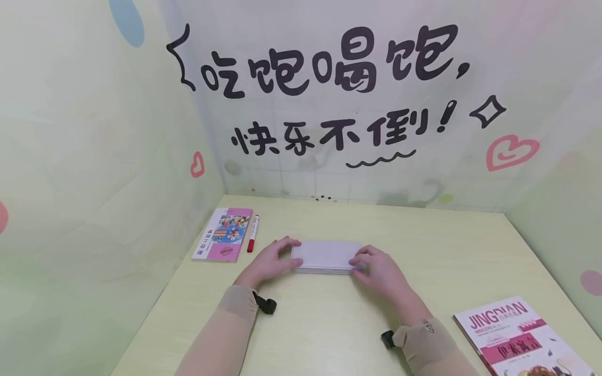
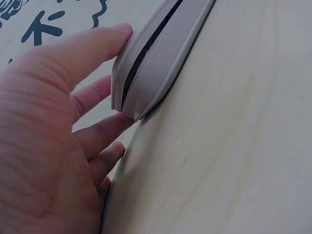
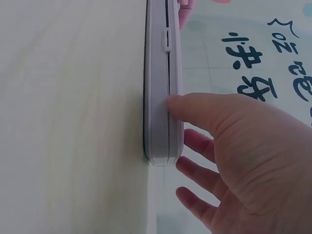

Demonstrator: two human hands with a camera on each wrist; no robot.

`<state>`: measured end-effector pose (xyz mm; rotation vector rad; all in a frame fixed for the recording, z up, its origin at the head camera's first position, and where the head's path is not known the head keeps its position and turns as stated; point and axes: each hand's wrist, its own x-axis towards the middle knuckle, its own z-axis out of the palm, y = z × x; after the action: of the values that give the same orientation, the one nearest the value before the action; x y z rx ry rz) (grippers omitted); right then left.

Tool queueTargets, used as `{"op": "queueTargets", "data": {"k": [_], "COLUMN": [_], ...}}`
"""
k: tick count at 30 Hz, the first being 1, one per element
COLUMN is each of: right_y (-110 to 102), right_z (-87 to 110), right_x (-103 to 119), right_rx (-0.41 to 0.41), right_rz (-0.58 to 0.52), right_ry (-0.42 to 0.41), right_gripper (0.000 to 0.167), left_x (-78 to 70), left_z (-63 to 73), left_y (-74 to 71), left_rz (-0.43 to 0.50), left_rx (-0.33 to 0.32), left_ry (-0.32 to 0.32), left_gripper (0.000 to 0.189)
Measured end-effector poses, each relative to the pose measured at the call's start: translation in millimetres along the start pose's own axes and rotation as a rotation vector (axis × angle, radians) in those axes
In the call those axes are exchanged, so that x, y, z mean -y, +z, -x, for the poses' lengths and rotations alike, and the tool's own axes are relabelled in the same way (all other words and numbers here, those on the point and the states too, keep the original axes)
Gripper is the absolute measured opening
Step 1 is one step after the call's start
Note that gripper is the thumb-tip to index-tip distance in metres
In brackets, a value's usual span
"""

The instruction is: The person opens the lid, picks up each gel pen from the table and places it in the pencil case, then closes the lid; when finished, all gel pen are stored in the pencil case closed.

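A flat, pale lavender case [image 1: 325, 254] lies lengthwise on the table in the head view. My left hand [image 1: 271, 263] grips its left end, thumb at the near edge and fingers reaching behind. In the left wrist view a dark gap [image 2: 146, 46] runs between the lid and the base. My right hand [image 1: 380, 272] holds the right end. The right wrist view shows that thumb [image 3: 183, 105] on the seam of the front side, with other fingers around the end. A small clasp [image 3: 167, 40] sits on the same side.
On the pale wooden table [image 1: 320, 329], a pink and white book [image 1: 223, 235] lies at the back left beside a red-capped white marker [image 1: 253, 233]. Another book [image 1: 522, 339] lies at the front right. A printed fabric wall [image 1: 329, 177] stands behind the table.
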<state>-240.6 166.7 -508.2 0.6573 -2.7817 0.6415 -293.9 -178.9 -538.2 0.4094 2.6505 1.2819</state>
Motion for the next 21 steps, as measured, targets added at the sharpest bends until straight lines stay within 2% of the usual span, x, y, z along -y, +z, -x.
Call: {"op": "queueTargets", "data": {"k": [13,16,21], "right_y": [-0.4,-2.2,-5.0], "right_z": [2.6,2.4,-5.2], "right_x": [-0.5,-1.2,1.0], "right_rx": [-0.026,-0.015,0.027], "right_rz": [0.048,0.055,0.059], "right_ry": [-0.009,-0.006,0.003], "right_gripper": [0.012,0.012,0.013], "left_x": [-3.9,-6.0,-16.8], "left_z": [-3.3,-3.7,-2.3], "left_y": [3.8,4.5,-2.3], "left_rz": [0.001,-0.008,-0.044], "left_rx": [0.006,0.010,0.020], "left_ry": [-0.005,-0.006,0.018], "left_gripper": [0.057,0.057,0.061]}}
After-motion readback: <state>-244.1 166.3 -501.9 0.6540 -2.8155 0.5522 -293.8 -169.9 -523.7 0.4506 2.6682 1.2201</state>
